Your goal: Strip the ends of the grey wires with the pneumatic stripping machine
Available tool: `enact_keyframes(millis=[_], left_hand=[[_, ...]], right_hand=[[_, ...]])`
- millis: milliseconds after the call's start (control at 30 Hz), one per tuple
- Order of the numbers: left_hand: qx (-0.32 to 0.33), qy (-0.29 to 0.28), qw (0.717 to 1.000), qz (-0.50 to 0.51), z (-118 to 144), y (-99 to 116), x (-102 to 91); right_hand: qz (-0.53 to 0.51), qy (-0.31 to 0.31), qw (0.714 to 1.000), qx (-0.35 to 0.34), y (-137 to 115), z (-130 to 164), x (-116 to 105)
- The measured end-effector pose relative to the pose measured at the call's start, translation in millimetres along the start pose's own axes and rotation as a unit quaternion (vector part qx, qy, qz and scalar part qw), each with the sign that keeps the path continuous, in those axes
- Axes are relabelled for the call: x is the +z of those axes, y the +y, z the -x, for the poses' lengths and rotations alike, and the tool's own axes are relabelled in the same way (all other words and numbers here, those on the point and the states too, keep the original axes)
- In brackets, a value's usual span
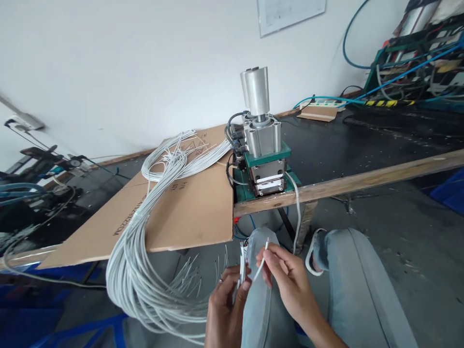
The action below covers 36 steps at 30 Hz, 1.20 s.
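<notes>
1. Left hand (226, 302): at 6 o'clock in the head view, low over the person's lap. Its fingers are pressed together around a small bunch of thin white insulated wire ends (241, 263), held upright with the tips pointing toward 12 o'clock.

2. Right hand (286, 278): just to the 3 o'clock side of the left hand, near it but apart. Thumb and forefinger pinch a single thin white wire (261, 263), tilted, its tip raised beside the bunch.

3. Large looped bundle of grey-white wires (145, 251): draped from the flat brown cardboard sheet (192, 212) off the front edge of the tabletop, hanging toward 7 o'clock, loose cut ends reaching toward the left hand.

4. Small green-based pneumatic press with silver cylinder (263, 145): standing at 12 o'clock from the hands, at the front wooden edge of the dark tabletop (362, 140), just beside the cardboard. One white wire (297, 208) hangs from its front slot down toward the lap.

5. Step in hand, as judged: sorting, with one wire being singled out from the held bunch, ends levelled upward.

6. Next move, as judged: calls for a steady pinch near the tip and a straight line toward the narrow front slot of the press, while the left hand keeps the remaining ends from slipping or tangling.

7. Background: blue hoses and cables at 2 o'clock; further machinery at 9 o'clock.
</notes>
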<state>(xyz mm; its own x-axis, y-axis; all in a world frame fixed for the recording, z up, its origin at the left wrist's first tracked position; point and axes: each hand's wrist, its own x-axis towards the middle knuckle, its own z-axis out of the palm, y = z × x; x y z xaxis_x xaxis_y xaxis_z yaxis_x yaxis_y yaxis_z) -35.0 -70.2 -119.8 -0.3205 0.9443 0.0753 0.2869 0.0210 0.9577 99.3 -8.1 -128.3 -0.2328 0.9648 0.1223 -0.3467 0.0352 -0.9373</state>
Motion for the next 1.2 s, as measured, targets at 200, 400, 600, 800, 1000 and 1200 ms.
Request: enact_keyframes(millis=[200, 400, 600, 800, 1000, 1200], left_hand=[[-0.026, 0.057, 0.998, -0.026, 6.6, 13.1, -6.9], [-0.101, 0.000, 0.993, 0.060, 6.0, 29.0, -3.3], [-0.106, -0.065, 0.987, 0.099, -0.2, 26.3, -11.4], [-0.083, -0.081, 0.992, 0.056, -2.1, 16.8, -16.9], [-0.038, -0.067, 0.992, -0.101, -1.8, 20.7, -13.9], [-0.016, -0.168, 0.970, -0.175, -13.3, 29.5, -27.7]], right_hand=[[-0.039, -0.129, 0.984, 0.114, 0.4, 15.0, -3.1], [0.019, -0.202, 0.971, 0.123, -3.8, 24.2, -0.3], [-0.008, -0.213, 0.968, 0.132, 0.0, 24.1, 2.5], [0.074, -0.191, 0.974, 0.093, -2.1, 23.5, 2.0], [0.274, -0.162, 0.945, -0.075, -4.1, 26.7, -1.3], [0.411, -0.192, 0.881, -0.134, -3.0, 30.7, -6.4]])
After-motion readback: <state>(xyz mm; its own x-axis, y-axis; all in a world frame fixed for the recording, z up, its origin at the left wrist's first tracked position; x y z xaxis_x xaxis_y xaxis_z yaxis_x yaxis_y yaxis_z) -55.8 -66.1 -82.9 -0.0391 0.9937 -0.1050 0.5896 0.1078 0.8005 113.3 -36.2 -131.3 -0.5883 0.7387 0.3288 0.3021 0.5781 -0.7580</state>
